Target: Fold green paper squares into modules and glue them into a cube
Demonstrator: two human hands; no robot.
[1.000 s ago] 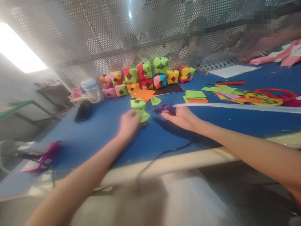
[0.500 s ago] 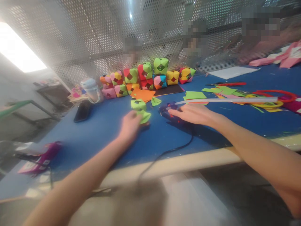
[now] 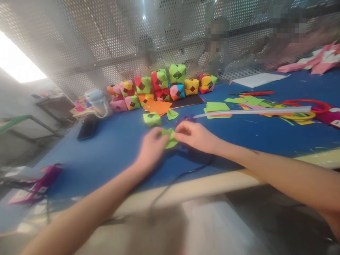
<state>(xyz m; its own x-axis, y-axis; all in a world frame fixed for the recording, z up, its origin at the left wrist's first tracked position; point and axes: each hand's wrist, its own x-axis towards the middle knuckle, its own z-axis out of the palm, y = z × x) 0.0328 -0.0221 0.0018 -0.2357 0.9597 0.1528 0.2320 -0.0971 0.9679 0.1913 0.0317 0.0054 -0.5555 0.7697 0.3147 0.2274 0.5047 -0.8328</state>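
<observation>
A folded green paper piece is between my two hands above the blue table. My left hand grips its left side, thumb on top. The fingers of my right hand are pinched at its right edge. Just behind my right hand is a dark glue gun, mostly hidden, with a long clear glue stick sticking out to the right. Beyond the held piece lie a folded green ring-like piece and a small green folded piece.
Several colourful paper balls are stacked at the back beside orange paper. A phone and bottle stand left. Green sheets and red-handled scissors lie right. A black cable crosses the front edge.
My right hand has left the glue gun and moved left to the green piece. My left hand has brought that piece slightly right, away from the ring-like piece. The view has shifted slightly.
</observation>
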